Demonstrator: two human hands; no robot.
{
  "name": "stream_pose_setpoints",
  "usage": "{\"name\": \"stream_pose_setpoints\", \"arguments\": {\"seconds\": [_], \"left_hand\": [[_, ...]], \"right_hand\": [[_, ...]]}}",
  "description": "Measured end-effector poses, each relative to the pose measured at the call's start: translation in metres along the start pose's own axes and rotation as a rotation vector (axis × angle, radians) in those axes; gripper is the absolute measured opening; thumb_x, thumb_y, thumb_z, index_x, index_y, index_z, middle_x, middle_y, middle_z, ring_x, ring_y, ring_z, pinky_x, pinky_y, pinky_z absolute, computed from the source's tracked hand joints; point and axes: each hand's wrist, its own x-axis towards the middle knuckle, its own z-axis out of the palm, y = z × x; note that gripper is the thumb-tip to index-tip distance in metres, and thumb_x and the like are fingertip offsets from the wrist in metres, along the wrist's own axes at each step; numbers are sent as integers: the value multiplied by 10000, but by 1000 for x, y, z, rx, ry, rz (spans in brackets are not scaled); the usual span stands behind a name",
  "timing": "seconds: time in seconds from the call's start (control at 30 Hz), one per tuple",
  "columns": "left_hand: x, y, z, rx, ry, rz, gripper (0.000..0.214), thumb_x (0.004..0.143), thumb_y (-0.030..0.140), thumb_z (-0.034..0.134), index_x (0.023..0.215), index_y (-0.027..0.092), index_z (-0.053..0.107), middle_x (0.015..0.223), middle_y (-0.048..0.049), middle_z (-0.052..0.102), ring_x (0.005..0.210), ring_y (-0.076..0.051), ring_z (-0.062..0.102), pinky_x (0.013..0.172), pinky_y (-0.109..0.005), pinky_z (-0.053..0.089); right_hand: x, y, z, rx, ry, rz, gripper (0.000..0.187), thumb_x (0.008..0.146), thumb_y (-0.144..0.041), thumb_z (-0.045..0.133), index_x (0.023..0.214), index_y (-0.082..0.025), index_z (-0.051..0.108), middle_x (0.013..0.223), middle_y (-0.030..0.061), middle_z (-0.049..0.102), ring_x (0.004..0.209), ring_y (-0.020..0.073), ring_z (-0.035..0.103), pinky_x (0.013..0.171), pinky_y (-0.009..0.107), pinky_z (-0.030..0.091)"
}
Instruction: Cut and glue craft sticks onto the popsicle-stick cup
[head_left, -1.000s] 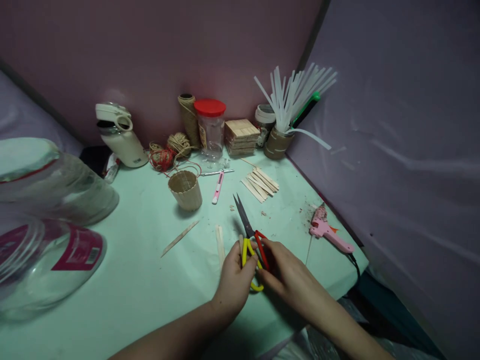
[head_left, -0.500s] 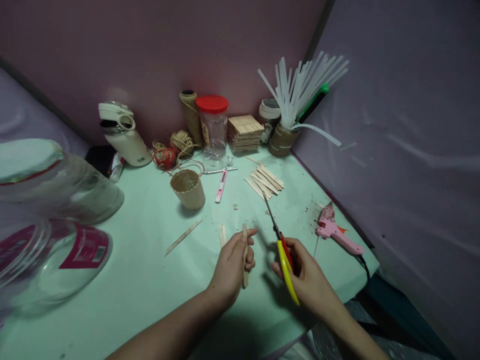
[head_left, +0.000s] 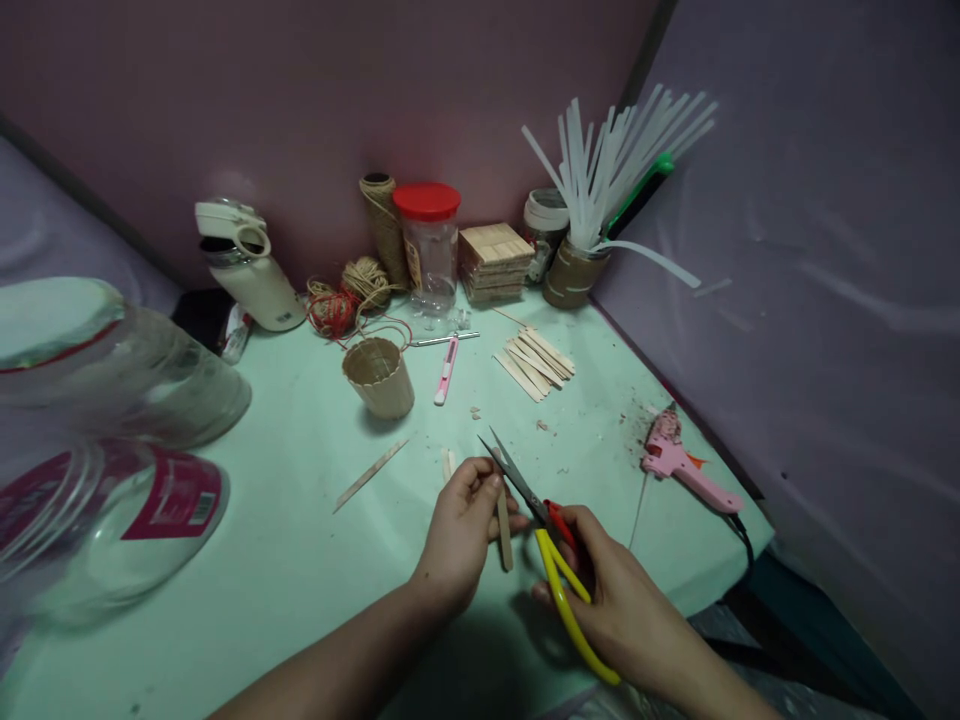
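Note:
Between the fingers of my left hand is a flat wooden craft stick, its lower end sticking out below. My right hand grips scissors with yellow and red handles. The blades are parted and lie near the stick's upper end; whether they touch the wood I cannot tell. Partly behind my left hand, pale stick pieces rest on the table. To the left lies a single stick. A small cup made of sticks stands further back, near a pink utility knife.
A pile of craft sticks lies behind the scissors. A pink glue gun with its cord is at the right edge. At the back stand a red-lidded jar, a stick stack and glue sticks. Large clear jars fill the left.
The scissors have opened and swung left, bringing their blades to the stick's upper end. My left fingers have shifted up the stick, which now leans the other way.

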Motion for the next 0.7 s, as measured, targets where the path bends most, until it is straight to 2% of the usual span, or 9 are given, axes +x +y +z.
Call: {"name": "stream_pose_setpoints", "arguments": {"seconds": [0.13, 0.33, 0.5, 0.7], "left_hand": [[2, -1, -3, 93, -57, -32, 339, 773, 472, 658, 874, 164, 559, 774, -9, 566, 684, -120, 586, 647, -275, 550], [2, -1, -4, 142, -99, -46, 327, 790, 471, 642, 879, 171, 549, 744, 9, 551, 672, -107, 581, 661, -266, 549], [1, 0, -3, 167, -120, -43, 310, 809, 466, 614, 871, 174, 530, 731, 13, 545, 638, -104, 579, 647, -270, 540], [1, -2, -5, 228, -143, -54, 290, 831, 459, 577, 885, 179, 523, 720, 14, 539, 602, -111, 587, 627, -283, 537]], "right_hand": [[1, 2, 0, -15, -17, 21, 444, 749, -403, 679, 1104, -247, 463, 816, -23, 578, 721, 186, 546, 642, 284, 406], [0, -3, -1, 17, -32, 37, 403, 750, -384, 680, 1054, -249, 451, 860, -13, 598, 752, 189, 550, 636, 278, 381], [0, -2, -1, 26, -56, 43, 327, 772, -375, 658, 968, -250, 428, 755, -46, 544, 657, 160, 495, 584, 264, 351], [-1, 5, 0, 26, -63, -19, 246, 887, -464, 525, 904, -243, 416, 734, -34, 541, 646, 160, 501, 577, 268, 358]]}}
